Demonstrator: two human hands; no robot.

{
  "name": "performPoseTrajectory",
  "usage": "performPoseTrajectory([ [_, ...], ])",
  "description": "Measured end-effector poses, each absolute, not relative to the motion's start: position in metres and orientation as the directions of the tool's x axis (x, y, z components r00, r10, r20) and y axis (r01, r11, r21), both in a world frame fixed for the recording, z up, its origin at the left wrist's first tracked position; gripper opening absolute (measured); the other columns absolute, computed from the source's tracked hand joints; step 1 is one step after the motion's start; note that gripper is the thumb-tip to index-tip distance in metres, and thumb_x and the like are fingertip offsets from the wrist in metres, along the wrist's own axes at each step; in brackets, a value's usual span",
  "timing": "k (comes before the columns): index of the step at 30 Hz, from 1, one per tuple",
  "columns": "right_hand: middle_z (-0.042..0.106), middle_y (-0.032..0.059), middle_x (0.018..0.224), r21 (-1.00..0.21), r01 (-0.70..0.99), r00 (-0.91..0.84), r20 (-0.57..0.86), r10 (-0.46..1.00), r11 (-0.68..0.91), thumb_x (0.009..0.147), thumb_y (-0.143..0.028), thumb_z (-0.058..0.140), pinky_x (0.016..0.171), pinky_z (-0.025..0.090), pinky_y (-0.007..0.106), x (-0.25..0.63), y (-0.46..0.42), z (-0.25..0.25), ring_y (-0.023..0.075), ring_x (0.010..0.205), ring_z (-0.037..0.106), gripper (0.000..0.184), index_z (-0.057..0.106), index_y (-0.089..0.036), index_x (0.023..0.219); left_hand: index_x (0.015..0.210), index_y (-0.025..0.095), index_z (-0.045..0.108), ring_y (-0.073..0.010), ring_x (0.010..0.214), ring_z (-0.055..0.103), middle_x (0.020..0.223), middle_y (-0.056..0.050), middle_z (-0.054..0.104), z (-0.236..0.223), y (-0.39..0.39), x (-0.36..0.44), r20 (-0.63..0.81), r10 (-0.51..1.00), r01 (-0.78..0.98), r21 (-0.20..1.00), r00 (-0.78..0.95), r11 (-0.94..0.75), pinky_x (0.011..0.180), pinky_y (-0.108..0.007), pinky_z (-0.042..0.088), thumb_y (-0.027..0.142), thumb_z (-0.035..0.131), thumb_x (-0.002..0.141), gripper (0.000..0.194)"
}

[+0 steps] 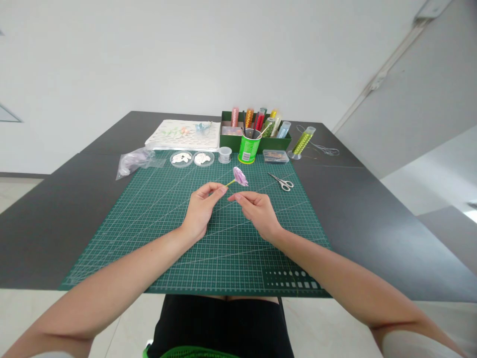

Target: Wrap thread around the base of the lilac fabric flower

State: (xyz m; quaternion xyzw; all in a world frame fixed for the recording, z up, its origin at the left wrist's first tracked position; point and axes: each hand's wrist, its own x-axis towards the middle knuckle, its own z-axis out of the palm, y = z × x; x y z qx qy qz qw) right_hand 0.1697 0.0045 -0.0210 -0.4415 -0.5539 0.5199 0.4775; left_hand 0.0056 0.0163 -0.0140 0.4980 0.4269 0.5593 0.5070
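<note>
A small pale purple artificial flower point(240, 176) on a thin green stem tilts up to the right over the cutting mat. My left hand point(203, 206) pinches that stem between thumb and fingertips. Just right of it, below the bloom, my right hand point(259, 211) is closed with thumb and index finger pressed together. Whatever lies in that pinch, if anything, is too fine to make out. The right fingertips are apart from the flower. Beneath both hands spreads the green gridded cutting mat point(149, 248).
Scissors point(282, 182) lie right of my hands. Behind stand a green can of tools point(249, 148), a box of thread spools point(276, 142), a lone green spool point(303, 141), a clear case point(276, 156), and dishes of white pieces point(181, 158). A plastic bag point(132, 161) and white tray point(179, 134) sit left.
</note>
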Motion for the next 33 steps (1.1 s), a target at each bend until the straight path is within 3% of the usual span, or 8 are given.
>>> performPoseTrajectory([
  [4,0.035,-0.0073,0.048,-0.995,0.054,-0.353,0.055,0.934,0.079,0.09,-0.054,0.066,0.046,0.02,0.026,0.171,0.002,-0.02,0.0081,0.047,0.025,0.04,0.079,-0.016,0.086,0.079,0.021,0.072,-0.0166,0.084,0.061,0.085,-0.001,0.072,-0.013,0.022,0.001,0.185,0.98,-0.067,0.98,-0.07,-0.19,0.083,-0.032,0.049,0.038,0.076,0.081,0.017],
  [7,0.052,-0.0029,0.056,-0.981,0.12,-0.486,0.074,0.871,0.15,0.093,-0.052,0.063,0.051,0.03,0.026,0.17,0.0,-0.02,0.0095,0.051,0.036,0.039,0.08,-0.017,0.086,0.081,0.021,0.072,-0.0168,0.086,0.062,0.087,-0.001,0.072,-0.01,0.025,-0.002,0.248,0.961,-0.02,0.967,-0.123,-0.252,0.082,-0.031,0.049,0.039,0.076,0.081,0.018],
  [12,0.075,0.0035,0.084,-0.955,0.193,-0.589,0.071,0.805,0.226,0.095,-0.047,0.061,0.069,0.046,0.029,0.171,0.003,-0.022,0.0148,0.07,0.059,0.035,0.081,-0.019,0.087,0.081,0.021,0.068,-0.0128,0.079,0.059,0.086,0.0,0.068,-0.003,0.028,-0.008,0.184,0.98,-0.165,0.967,-0.077,-0.195,0.074,-0.026,0.05,0.039,0.074,0.081,0.019],
  [15,0.068,0.0005,0.069,-0.943,0.236,-0.62,0.039,0.784,0.233,0.093,-0.046,0.065,0.062,0.043,0.026,0.18,0.014,-0.02,0.0127,0.062,0.054,0.033,0.08,-0.019,0.085,0.078,0.021,0.064,-0.0105,0.073,0.056,0.081,0.001,0.062,0.0,0.031,-0.011,0.103,0.994,-0.295,0.95,-0.022,-0.105,0.066,-0.022,0.048,0.039,0.074,0.08,0.021],
  [20,0.032,-0.0107,0.046,-0.987,0.158,-0.593,-0.077,0.801,0.023,0.09,-0.053,0.065,0.044,0.016,0.024,0.222,0.048,-0.013,0.007,0.043,0.022,0.04,0.076,-0.015,0.087,0.077,0.019,0.061,-0.0076,0.069,0.052,0.077,0.002,0.054,0.007,0.038,-0.016,0.039,0.999,-0.5,0.865,0.012,-0.028,0.057,-0.017,0.044,0.037,0.079,0.076,0.025],
  [27,0.024,-0.0127,0.046,-0.999,0.02,-0.29,-0.049,0.956,-0.045,0.07,-0.057,0.083,0.045,0.014,0.026,0.294,0.086,-0.006,0.0059,0.042,0.018,0.042,0.065,-0.019,0.069,0.078,0.02,0.059,-0.0075,0.067,0.054,0.077,0.001,0.058,0.012,0.049,-0.029,0.075,0.997,-0.508,0.858,-0.017,-0.073,0.053,-0.018,0.042,0.037,0.079,0.079,0.027],
  [31,0.049,-0.0031,0.053,-0.954,0.299,-0.285,-0.06,0.957,0.029,0.068,-0.062,0.081,0.054,0.035,0.028,0.318,0.087,0.002,0.0101,0.052,0.041,0.046,0.074,-0.017,0.065,0.079,0.019,0.061,-0.005,0.065,0.053,0.076,0.003,0.058,0.016,0.05,-0.03,0.034,0.998,-0.594,0.802,-0.059,-0.062,0.051,-0.015,0.04,0.031,0.084,0.074,0.027],
  [33,0.072,0.0076,0.084,-0.879,0.467,-0.35,-0.089,0.932,0.091,0.07,-0.063,0.079,0.074,0.048,0.035,0.327,0.086,0.005,0.019,0.078,0.061,0.045,0.079,-0.018,0.068,0.077,0.017,0.062,-0.0036,0.063,0.052,0.075,0.004,0.056,0.019,0.048,-0.028,0.0,0.997,-0.633,0.773,-0.073,-0.046,0.05,-0.013,0.04,0.028,0.086,0.07,0.027],
])
